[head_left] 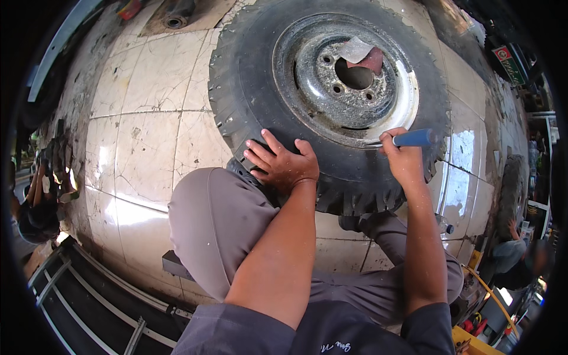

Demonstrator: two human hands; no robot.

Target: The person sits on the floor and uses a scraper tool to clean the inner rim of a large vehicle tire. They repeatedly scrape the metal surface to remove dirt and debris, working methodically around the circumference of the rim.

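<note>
A black tire (245, 97) with chunky tread lies flat in front of me, around a steel wheel rim (319, 92). The rim is grey and worn, with a brighter white stretch on its right side. My right hand (404, 158) is closed around a blue-handled tool (414, 138); its narrow end points left to the rim's near edge, and its exact kind is hard to make out. Fingers spread, my left hand (283, 161) rests on the tire's near left side. A folded piece of sandpaper (371, 61), grey and reddish, lies over the hub hole.
Cracked pale tiles (148, 139) surround the tire. A clear bottle (444, 224) lies by my right forearm. Metal railing (106, 296) stands at lower left. A cylindrical metal part (177, 15) sits at the far left. Other people are at both sides; another tire (512, 189) stands right.
</note>
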